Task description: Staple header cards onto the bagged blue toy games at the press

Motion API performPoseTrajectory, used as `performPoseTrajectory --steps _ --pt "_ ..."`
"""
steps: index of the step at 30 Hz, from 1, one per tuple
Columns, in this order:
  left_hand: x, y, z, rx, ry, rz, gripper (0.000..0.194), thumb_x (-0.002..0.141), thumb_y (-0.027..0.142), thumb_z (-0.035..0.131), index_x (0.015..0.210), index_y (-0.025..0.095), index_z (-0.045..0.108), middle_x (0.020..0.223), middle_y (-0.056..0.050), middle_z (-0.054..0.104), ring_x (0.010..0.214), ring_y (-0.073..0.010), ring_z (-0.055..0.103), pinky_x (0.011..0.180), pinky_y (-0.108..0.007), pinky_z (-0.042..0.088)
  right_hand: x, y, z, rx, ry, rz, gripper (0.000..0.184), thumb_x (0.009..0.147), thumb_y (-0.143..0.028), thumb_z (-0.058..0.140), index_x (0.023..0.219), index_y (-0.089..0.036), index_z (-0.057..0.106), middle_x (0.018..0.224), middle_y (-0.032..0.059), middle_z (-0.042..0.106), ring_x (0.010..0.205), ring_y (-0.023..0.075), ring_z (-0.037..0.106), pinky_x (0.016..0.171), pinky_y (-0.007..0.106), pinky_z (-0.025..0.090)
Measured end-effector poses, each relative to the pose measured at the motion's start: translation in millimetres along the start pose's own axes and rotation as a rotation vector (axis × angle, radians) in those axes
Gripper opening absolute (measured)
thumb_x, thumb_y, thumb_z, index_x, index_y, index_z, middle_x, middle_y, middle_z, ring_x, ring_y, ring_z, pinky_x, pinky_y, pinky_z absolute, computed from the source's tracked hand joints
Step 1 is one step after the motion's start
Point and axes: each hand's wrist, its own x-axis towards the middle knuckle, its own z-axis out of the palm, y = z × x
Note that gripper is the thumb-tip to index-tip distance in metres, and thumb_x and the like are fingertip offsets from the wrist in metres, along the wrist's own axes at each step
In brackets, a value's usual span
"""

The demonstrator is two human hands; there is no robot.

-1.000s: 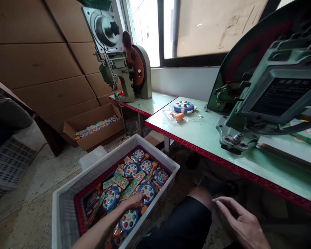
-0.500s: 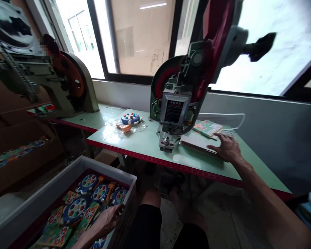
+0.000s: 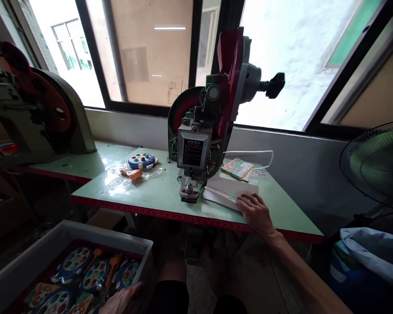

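Note:
My right hand (image 3: 254, 213) is on the table at the right of the green and red press machine (image 3: 194, 148), its fingers closed over the near edge of a folded card (image 3: 216, 195). The card's front flap is bent up and shows a strip of colored print; its other visible side is white. Low in the view, my left hand (image 3: 119, 301) is over the near right corner of a grey crate (image 3: 149, 253). It is dark and partly cut off, so its fingers are unclear. In the crate lie blue round toys with colored dots (image 3: 96, 274), orange pieces and printed cards.
A blue toy (image 3: 141, 160) and an orange piece in clear plastic (image 3: 134, 175) lie left of the press. Printed cards (image 3: 238, 168) lie behind my right hand. A second machine (image 3: 59, 113) stands left; a fan (image 3: 376, 161) and a blue bag (image 3: 363, 261) stand right.
My right hand has moved from the stack's far right end to its near edge, and a card flap now stands bent up. The view has turned right, bringing in the fan.

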Motion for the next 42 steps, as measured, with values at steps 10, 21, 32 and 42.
performPoseTrajectory --steps 10,21,32,42 --pt "68 105 -39.7 -0.163 0.195 0.36 0.04 0.093 0.032 0.054 0.13 0.029 0.07 0.154 -0.007 0.056 0.133 -0.0303 0.06 0.112 -0.041 0.049 11 5 -78 -0.018 0.164 0.176 0.027 0.099 -0.019 0.052 0.098 -0.024 0.079 0.103 0.0053 0.082 0.107 0.0266 0.07 0.106 0.044 0.041" --pt "62 182 -30.7 -0.341 -0.094 0.627 0.032 0.095 0.027 0.05 0.092 0.022 0.082 0.107 -0.009 0.08 0.092 -0.0233 0.075 0.078 -0.026 0.059 -125 -116 -121 0.767 -0.075 0.482 0.019 0.098 -0.035 0.06 0.097 -0.029 0.077 0.094 0.0045 0.079 0.092 0.0235 0.072 0.085 0.037 0.056" --pt "78 104 -4.7 -0.103 -0.023 0.57 0.027 0.086 0.034 0.059 0.091 0.031 0.085 0.101 0.001 0.085 0.093 -0.0219 0.081 0.082 -0.018 0.06 -419 -64 -108 -0.119 -0.66 1.099 0.042 0.097 -0.034 0.044 0.126 -0.015 0.068 0.13 0.0167 0.071 0.116 0.0326 0.066 0.099 0.042 0.05" --pt "98 78 31.3 -0.076 0.042 0.635 0.031 0.092 0.051 0.05 0.092 0.049 0.081 0.101 0.017 0.083 0.092 -0.0224 0.081 0.08 -0.034 0.066 -459 -108 -140 -0.048 -0.932 1.064 0.023 0.078 -0.019 0.068 0.098 -0.022 0.078 0.099 0.0084 0.081 0.097 0.0275 0.075 0.089 0.035 0.051"
